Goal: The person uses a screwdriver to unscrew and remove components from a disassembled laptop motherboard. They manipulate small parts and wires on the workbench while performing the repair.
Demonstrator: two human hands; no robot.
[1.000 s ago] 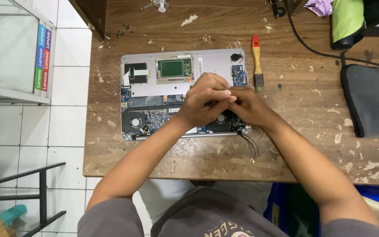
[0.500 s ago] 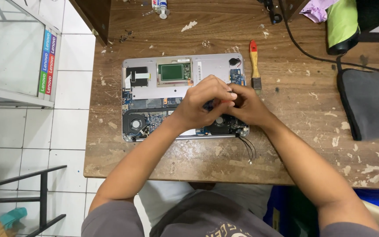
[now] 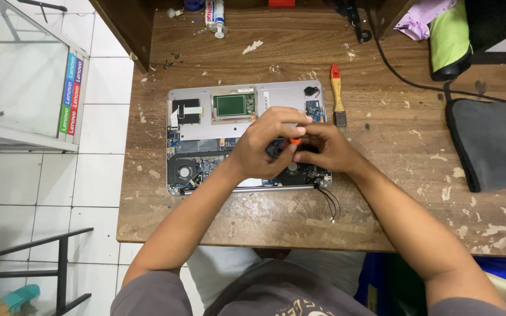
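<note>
**Opened laptop under both hands**

Wooden table [image 3: 382, 193] bears the opened laptop [image 3: 206, 126], centre. Left hand [image 3: 265, 143] and right hand [image 3: 323, 149] meet above it, fingers pinched together on a small orange-tipped tool [image 3: 294, 141]. Paintbrush [image 3: 337, 93] lies just beside.

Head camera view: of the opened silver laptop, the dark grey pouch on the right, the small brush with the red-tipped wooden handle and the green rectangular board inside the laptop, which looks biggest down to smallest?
1. Opened silver laptop
2. Dark grey pouch, partly cut off by the frame edge
3. Green rectangular board
4. Small brush, longer than the board but much thinner
</note>
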